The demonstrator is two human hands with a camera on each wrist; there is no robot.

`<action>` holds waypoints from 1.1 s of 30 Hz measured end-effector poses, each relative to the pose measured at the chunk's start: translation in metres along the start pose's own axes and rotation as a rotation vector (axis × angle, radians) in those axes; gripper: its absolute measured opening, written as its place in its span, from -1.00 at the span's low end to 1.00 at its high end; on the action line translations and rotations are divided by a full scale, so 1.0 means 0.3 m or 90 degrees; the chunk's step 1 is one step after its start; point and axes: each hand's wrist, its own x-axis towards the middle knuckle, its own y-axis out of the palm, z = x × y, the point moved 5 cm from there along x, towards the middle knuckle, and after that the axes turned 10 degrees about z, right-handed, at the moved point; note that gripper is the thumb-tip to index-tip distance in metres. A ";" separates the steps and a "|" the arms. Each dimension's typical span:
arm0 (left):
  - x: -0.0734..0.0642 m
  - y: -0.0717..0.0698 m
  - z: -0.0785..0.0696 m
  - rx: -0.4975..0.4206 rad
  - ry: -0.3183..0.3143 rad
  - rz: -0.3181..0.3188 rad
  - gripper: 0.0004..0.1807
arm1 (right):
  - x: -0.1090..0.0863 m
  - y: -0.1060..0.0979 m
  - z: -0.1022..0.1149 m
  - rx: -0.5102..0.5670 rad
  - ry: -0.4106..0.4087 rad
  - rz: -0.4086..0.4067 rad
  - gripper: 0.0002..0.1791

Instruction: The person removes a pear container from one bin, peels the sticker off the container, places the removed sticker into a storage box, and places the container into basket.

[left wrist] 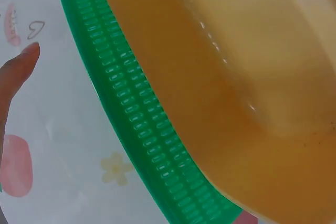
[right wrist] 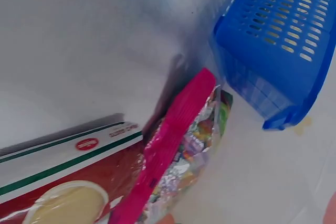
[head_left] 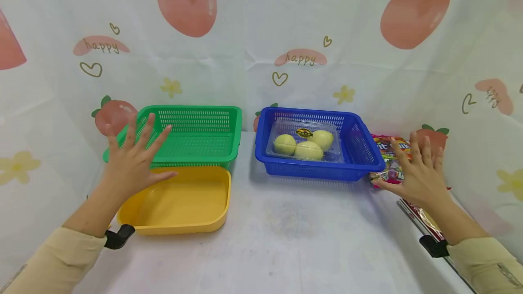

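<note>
My left hand (head_left: 132, 164) is spread wide in the air over the left edges of a green basket (head_left: 192, 146) and a yellow bin (head_left: 192, 198), holding nothing. On the right, my right hand (head_left: 421, 173) is likewise spread, with a pink candy bag (head_left: 384, 144) behind it. A blue basket (head_left: 318, 171) stands between the hands at the back. In it lies a clear plastic clamshell box (head_left: 265, 144) with several pale yellow-green round fruits (head_left: 309, 150) inside. The right wrist view shows the candy bag's pink edge (right wrist: 168, 140) beside a red and white packet (right wrist: 58, 192).
A white cloth printed with peaches (head_left: 188, 3) hangs behind and at the sides. The white table (head_left: 286, 235) stretches in front of the blue basket. Along the right side, the red packet (head_left: 426, 221) lies partly under my right forearm.
</note>
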 end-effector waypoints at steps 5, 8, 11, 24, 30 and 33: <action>0.030 0.007 -0.009 0.014 -0.013 0.038 0.17 | 0.030 -0.006 0.015 0.009 -0.012 -0.006 0.21; 0.054 0.009 -0.014 0.022 -0.021 0.063 0.20 | 0.047 -0.006 0.023 0.020 -0.018 -0.012 0.21; 0.083 0.010 -0.022 0.023 -0.026 0.085 0.19 | 0.062 -0.002 0.030 0.027 -0.016 -0.009 0.20; 0.193 0.043 -0.060 -0.022 -0.017 0.125 0.21 | 0.155 -0.014 0.056 0.118 0.010 0.041 0.18; 0.246 0.070 -0.086 -0.017 -0.001 0.147 0.17 | 0.198 -0.026 0.062 0.136 0.016 0.050 0.17; 0.274 0.082 -0.098 -0.019 0.005 0.162 0.13 | 0.223 -0.036 0.069 0.151 0.025 0.063 0.16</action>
